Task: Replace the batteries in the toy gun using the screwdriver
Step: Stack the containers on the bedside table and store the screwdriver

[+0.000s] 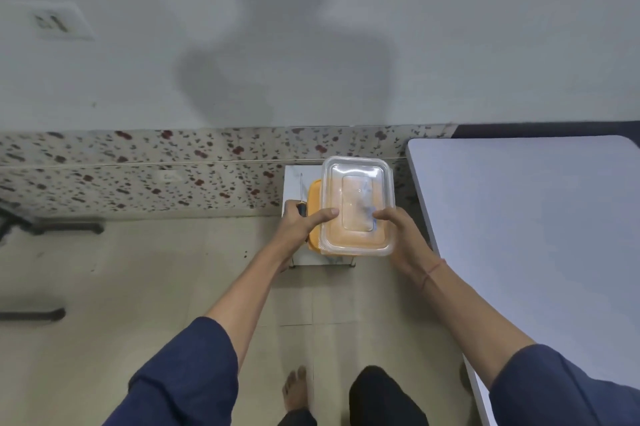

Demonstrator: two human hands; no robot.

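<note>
A clear plastic box (356,204) with a see-through lid is held above a small white stool (294,180). My left hand (301,225) grips its left side, thumb on the lid, and my right hand (398,231) grips its right side. Blurred bluish items show inside the box; I cannot tell what they are. An orange lid or tray (314,207) lies under the box on the stool. A screwdriver (302,193) with a thin metal shaft and dark handle lies on the stool beside my left hand. No toy gun is clearly visible.
A large white table (526,235) stands to the right, its edge close to my right forearm. A speckled wall skirting (138,169) runs behind the stool. Dark furniture legs (65,228) lie on the tiled floor at left. My bare foot (294,387) is below.
</note>
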